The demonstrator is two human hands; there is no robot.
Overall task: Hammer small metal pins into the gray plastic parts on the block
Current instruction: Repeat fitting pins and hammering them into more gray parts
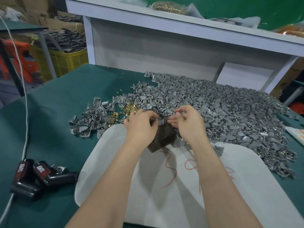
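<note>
Green worktop [57, 112] is overlaid by a white sheet [164, 191] bearing a dark block [164, 137]. Atop the block a gray plastic part [159, 122] is pinched by the left hand [141, 127]; the right hand [189, 125] is curled beside it, hold unclear. Beyond the block, brass pins [130, 109] and gray parts [222, 109] are heaped.

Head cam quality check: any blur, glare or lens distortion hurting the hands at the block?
Head view: even, soft light, faint shadows; slight motion blur on left hand and right hand over the dark rectangular block, so what the right fingertips pinch is unreadable; mild sheen on the heap of gray plastic parts; wide-angle bending curves the white shelf edge; left background soft.
</note>
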